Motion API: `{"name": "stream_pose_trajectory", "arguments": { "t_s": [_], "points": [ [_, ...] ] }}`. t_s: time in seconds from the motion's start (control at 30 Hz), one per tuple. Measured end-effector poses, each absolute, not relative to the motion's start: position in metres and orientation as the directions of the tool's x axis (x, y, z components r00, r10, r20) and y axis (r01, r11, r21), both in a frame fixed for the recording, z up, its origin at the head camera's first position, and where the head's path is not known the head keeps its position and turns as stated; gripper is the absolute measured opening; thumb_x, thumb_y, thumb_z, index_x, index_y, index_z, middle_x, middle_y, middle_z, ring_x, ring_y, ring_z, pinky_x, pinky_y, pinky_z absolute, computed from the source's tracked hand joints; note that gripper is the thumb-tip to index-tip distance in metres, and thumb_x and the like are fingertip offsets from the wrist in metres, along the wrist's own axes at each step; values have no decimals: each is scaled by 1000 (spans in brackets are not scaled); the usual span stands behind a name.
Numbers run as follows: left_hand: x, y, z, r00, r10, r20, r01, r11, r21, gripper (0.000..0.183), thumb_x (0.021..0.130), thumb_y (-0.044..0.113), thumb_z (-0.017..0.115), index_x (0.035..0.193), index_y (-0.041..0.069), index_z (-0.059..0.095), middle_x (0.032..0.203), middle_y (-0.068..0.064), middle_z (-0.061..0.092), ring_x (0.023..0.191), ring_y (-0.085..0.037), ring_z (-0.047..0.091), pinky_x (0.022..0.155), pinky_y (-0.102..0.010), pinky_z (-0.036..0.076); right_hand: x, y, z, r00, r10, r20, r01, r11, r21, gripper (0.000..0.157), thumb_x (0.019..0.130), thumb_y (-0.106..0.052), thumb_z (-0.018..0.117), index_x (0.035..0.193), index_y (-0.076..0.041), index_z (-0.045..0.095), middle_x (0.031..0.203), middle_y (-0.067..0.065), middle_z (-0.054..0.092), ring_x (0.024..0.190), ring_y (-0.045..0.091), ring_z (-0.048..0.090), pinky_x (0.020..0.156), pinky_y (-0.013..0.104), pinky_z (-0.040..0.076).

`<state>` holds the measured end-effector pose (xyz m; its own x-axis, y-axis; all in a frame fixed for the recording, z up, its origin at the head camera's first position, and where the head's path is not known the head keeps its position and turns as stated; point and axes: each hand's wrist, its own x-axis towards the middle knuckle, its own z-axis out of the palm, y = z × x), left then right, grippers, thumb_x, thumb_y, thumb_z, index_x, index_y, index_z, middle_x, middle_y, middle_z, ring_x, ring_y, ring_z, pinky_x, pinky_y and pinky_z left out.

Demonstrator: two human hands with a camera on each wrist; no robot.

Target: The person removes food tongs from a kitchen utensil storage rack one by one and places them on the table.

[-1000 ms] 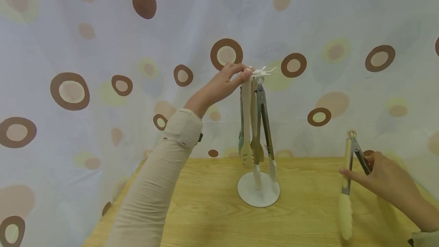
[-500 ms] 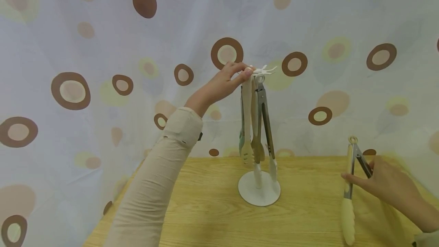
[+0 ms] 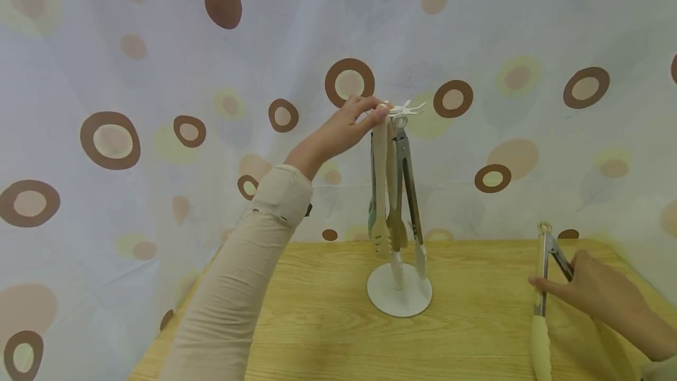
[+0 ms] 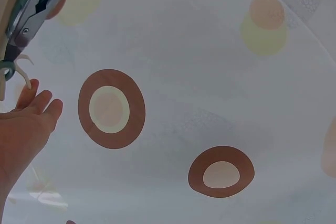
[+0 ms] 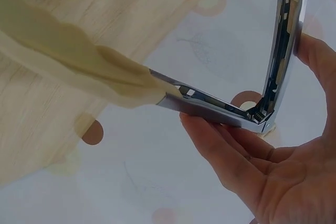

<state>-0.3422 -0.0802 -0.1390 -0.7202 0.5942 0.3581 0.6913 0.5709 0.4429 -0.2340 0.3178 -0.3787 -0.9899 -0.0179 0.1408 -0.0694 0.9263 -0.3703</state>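
A beige-sleeved left hand (image 3: 355, 121) reaches in from the lower left to the upper middle of the head view, its thumb and fingers pinching at the top of a white utensil stand with a round base (image 3: 379, 300). Hanging there from left to right are tongs with teal-green tips (image 3: 372, 225), a cream slotted utensil (image 3: 379, 187), and steel tongs with white scalloped tips (image 3: 403, 193). The base rests mid-frame on a light wood-grain bench (image 3: 317, 322). At lower right, the right hand (image 3: 605, 296) grasps steel tongs with pale yellow scalloped tips (image 3: 540, 304), ring end up, arms spread in a V, thumb on one arm, fingers on the other.
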Motion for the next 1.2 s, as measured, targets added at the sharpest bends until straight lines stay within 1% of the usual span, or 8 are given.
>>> {"name": "stream_pose_trajectory", "arguments": {
  "t_s": [0.17, 0.37, 0.5, 0.6, 0.83, 0.93, 1.07, 1.2],
  "points": [
    [-343, -80, -140, -717, 597, 361, 694, 564, 448, 42, 103, 46, 35, 134, 22, 50, 142, -4, 32, 131, -21, 34, 107, -45, 30, -234, 317, -381, -993, -9, 114, -50, 931, -361, 66, 88, -62, 57, 76, 1, 38, 59, 3, 38, 48, 15, 36, 45, 30, 31],
    [-343, -80, -141, -720, 593, 360, 691, 560, 458, 42, 103, 46, 35, 136, 23, 49, 142, -3, 32, 131, -21, 34, 107, -46, 29, -235, 317, -387, -996, -15, 86, -45, 931, -362, 68, 87, -62, 58, 78, 3, 39, 59, 3, 37, 48, 14, 35, 44, 28, 30],
    [-344, -80, -141, -721, 593, 360, 690, 561, 457, 42, 103, 46, 35, 136, 23, 49, 142, -3, 32, 131, -21, 34, 107, -46, 29, -235, 318, -391, -997, -31, 67, -53, 936, -348, 74, 87, -62, 58, 82, 9, 40, 58, 3, 37, 47, 14, 35, 44, 27, 31],
    [-344, -80, -141, -723, 591, 357, 688, 567, 453, 42, 103, 46, 35, 135, 23, 49, 143, -3, 32, 131, -21, 34, 107, -46, 29, -235, 319, -392, -998, -33, 51, -48, 937, -345, 77, 87, -63, 58, 84, 12, 41, 58, 3, 37, 46, 14, 36, 44, 27, 31],
    [-343, -80, -142, -718, 596, 360, 693, 566, 446, 41, 103, 45, 36, 135, 23, 50, 142, -3, 33, 133, -21, 33, 108, -46, 29, -238, 319, -396, -1000, -19, -25, -9, 934, -356, 76, 85, -66, 57, 81, 8, 41, 59, 2, 37, 48, 14, 35, 45, 27, 31],
    [-343, -80, -142, -717, 598, 359, 694, 562, 450, 42, 103, 45, 35, 135, 22, 50, 141, -3, 33, 130, -21, 35, 106, -45, 30, -240, 319, -398, -998, -17, -67, 8, 935, -354, 81, 84, -69, 56, 85, 11, 41, 59, 2, 36, 49, 13, 34, 46, 27, 30],
    [-342, -79, -142, -712, 601, 363, 698, 553, 455, 42, 104, 45, 34, 134, 21, 51, 140, -4, 33, 127, -21, 37, 105, -44, 31, -243, 320, -401, -996, -25, -83, 5, 940, -341, 96, 83, -71, 55, 96, 22, 39, 59, 2, 35, 49, 13, 33, 46, 27, 28],
    [-342, -81, -141, -715, 597, 365, 696, 554, 457, 43, 103, 46, 34, 136, 22, 49, 139, -4, 32, 127, -20, 36, 105, -45, 31, -247, 322, -403, -996, -44, -77, -14, 937, -348, 88, 83, -68, 58, 92, 18, 42, 58, 2, 35, 48, 12, 30, 45, 25, 27]
  ]
}}
